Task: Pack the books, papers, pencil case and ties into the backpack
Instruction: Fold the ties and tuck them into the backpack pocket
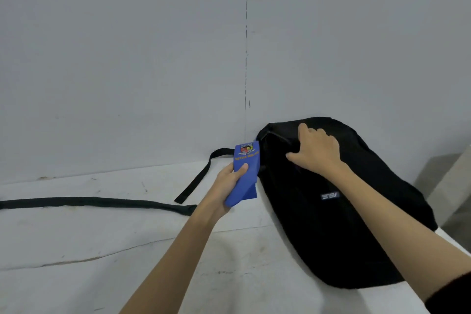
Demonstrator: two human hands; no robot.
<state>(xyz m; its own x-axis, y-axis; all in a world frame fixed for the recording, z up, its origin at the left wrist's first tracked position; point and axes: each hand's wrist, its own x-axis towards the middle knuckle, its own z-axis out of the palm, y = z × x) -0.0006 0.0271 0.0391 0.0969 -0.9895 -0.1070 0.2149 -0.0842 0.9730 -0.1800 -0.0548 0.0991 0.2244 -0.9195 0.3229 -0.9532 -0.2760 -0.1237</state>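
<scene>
Backpack point(331, 211) lies flat on the white surface point(102, 250) against the wall. My right hand point(317, 151) rests on its top, fingers bent at the opening. My left hand point(225, 186) grips the folded blue tie point(246, 173) just beside that opening. No books, papers or pencil case lie outside; a dark tie point(89, 202) remains to pack.

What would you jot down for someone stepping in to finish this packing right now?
Left hand: grips a folded blue tie with a crest, beside the backpack's top.
Right hand: fingers curled on the black backpack near its opening.
The backpack lies on the white table against the wall. A dark tie lies stretched out on the table, left.
Books, papers and pencil case are not visible; possibly packed.
Left: put in the blue tie, then the dark one.
</scene>
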